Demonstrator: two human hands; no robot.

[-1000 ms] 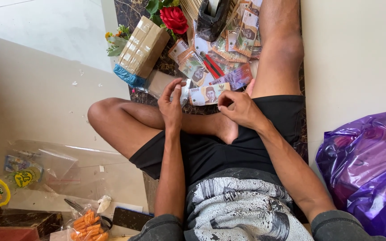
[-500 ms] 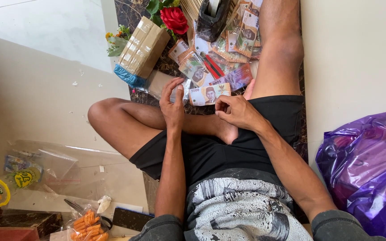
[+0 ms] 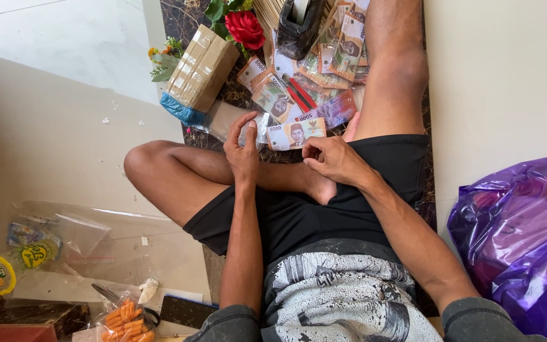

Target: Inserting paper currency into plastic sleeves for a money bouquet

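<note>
**Banknotes spread on a dark marble floor strip**

Head view: pale floor tiles flank a dark marble strip [image 3: 178, 19]. A banknote [image 3: 295, 133] lies flat at its middle — the left hand [image 3: 243, 149] pinches its left end, the right hand [image 3: 330, 158] its lower right edge. Beyond it more banknotes [image 3: 324, 63]; to its left a brown cardboard box [image 3: 202, 68]; far right, a purple plastic bag [image 3: 527, 240].

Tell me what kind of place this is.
Probably the floor of a home used as a craft spot. The person sits cross-legged on pale floor tiles, hands at a banknote amid loose banknotes, with a red artificial rose, a tape dispenser and a purple plastic bag nearby.
</note>
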